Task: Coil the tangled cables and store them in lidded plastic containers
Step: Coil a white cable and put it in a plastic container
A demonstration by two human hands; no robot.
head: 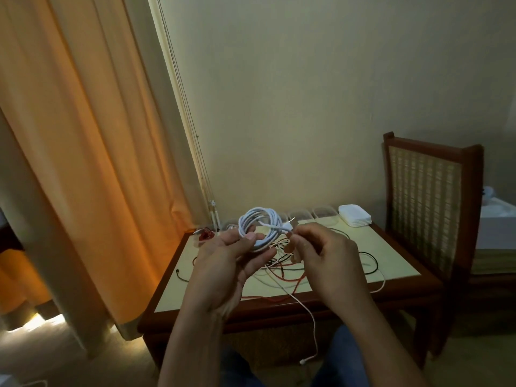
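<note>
- Left hand (223, 255) grips the white coil (258, 224) above the tabletop (396, 247), thumb across the loops so they can't spring apart.
- Right hand (321, 252) pinches the plug end (282, 227), probably to wrap it.
- Tangled cables (279, 272) wait on the tabletop; lids (355, 216) sit stacked at its far edge.

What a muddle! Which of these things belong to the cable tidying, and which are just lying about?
Part of the job: white cable coil, gripped by the left hand, its end pinched by the right hand; tangled cables; clear containers; stack of white lids.

Just lying about: chair; curtain.
</note>
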